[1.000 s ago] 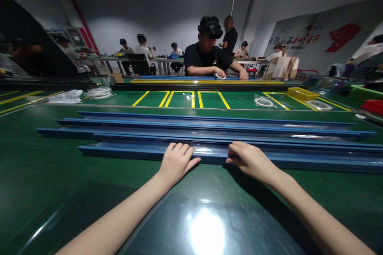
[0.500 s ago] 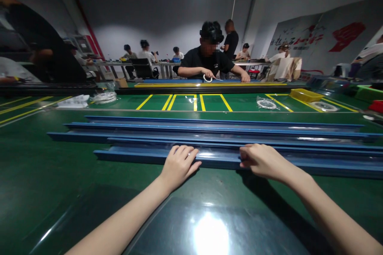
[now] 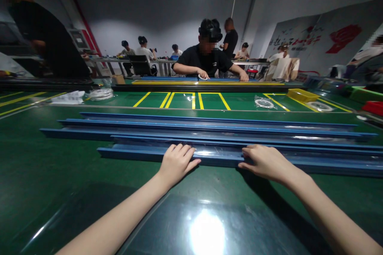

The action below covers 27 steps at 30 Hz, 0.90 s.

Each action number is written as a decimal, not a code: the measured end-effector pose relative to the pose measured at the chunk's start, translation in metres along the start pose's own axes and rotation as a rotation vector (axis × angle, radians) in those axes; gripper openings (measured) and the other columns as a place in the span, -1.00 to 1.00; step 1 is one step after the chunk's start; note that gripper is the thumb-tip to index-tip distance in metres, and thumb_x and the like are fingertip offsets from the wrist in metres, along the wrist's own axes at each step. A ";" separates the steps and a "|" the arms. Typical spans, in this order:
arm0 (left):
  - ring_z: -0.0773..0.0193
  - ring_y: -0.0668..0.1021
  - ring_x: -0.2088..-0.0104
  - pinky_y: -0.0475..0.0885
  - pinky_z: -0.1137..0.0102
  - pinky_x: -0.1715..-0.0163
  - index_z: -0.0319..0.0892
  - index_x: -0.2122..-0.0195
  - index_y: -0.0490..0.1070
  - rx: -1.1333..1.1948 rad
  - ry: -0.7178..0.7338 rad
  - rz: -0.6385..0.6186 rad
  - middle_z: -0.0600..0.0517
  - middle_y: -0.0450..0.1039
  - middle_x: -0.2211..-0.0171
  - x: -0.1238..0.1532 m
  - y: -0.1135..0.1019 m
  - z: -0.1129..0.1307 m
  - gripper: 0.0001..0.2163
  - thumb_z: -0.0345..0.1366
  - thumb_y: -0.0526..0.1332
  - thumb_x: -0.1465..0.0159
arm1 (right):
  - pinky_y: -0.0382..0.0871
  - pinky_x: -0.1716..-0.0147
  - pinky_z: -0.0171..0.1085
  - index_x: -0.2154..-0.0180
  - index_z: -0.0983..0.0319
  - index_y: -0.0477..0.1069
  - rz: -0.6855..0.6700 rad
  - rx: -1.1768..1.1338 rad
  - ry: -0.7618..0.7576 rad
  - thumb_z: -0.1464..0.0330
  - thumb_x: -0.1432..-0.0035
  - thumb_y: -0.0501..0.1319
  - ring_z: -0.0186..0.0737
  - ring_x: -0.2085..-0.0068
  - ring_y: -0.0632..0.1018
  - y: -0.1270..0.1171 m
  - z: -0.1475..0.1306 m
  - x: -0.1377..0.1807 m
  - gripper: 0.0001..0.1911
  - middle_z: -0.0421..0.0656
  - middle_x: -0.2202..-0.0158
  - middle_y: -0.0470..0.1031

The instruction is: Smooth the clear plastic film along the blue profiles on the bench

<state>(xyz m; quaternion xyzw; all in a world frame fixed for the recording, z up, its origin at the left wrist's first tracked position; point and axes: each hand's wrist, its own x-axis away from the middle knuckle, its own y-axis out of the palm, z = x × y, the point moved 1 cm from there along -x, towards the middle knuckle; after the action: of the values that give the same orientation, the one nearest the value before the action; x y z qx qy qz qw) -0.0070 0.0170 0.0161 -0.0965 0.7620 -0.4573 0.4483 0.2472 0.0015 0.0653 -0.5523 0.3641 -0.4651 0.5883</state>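
Observation:
The nearest blue plastic channel (image 3: 131, 153), a long open trough, lies crosswise before me with a glossy clear strip along its inside. My left hand (image 3: 177, 164) straddles its front wall left of centre, fingers over the inside and thumb on the near side. Farther right, my right hand (image 3: 261, 160) grips the same wall with curled fingers inside and the thumb in front. Some fingertips are hidden by the hands. Just behind lie more blue channels (image 3: 86, 133), roughly parallel, their left ends staggered.
A clear plastic sheet (image 3: 167, 223) lies on the green table (image 3: 26, 163) under my forearms. Beyond the channels are coiled white tubing (image 3: 264, 103), a yellow tray (image 3: 303, 95) and yellow tape lines. Across the table a co-worker (image 3: 209, 57) handles long strips.
The nearest channel has shifted slightly right relative to the channels behind it. My right thumb now stands farther from its fingers. The view has turned a little.

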 end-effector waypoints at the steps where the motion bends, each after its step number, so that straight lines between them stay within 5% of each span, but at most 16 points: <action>1: 0.27 0.39 0.40 0.17 0.36 0.41 -0.21 0.32 0.34 -0.001 -0.002 -0.003 0.01 0.44 0.36 0.000 0.000 0.000 -0.73 -0.11 0.01 -0.22 | 0.10 0.55 -0.34 0.42 0.21 0.32 0.011 -0.006 -0.004 0.15 -0.04 0.06 -0.19 0.38 0.46 0.001 -0.002 0.000 -0.74 -0.10 0.37 0.45; 9: 0.28 0.38 0.44 0.13 0.37 0.45 -0.20 0.37 0.34 -0.017 0.003 -0.021 0.03 0.41 0.47 0.000 0.001 0.000 -0.72 -0.09 0.00 -0.22 | 0.09 0.51 -0.38 0.40 0.17 0.27 0.149 -0.092 -0.098 0.33 0.01 0.15 -0.28 0.35 0.40 -0.005 -0.012 0.000 -0.92 -0.21 0.36 0.40; 27: 0.30 0.35 0.51 0.07 0.37 0.49 -0.19 0.53 0.29 -0.047 0.008 0.011 0.06 0.34 0.58 0.000 0.002 0.001 -0.69 -0.10 0.01 -0.22 | 0.10 0.50 -0.38 0.45 0.21 0.22 0.131 -0.124 -0.114 0.35 -0.01 0.11 -0.30 0.39 0.37 -0.002 -0.011 -0.002 -0.92 -0.19 0.39 0.35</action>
<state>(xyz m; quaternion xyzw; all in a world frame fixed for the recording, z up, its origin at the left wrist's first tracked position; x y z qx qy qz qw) -0.0061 0.0179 0.0142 -0.1009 0.7749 -0.4371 0.4452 0.2362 0.0001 0.0659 -0.5881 0.3933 -0.3699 0.6021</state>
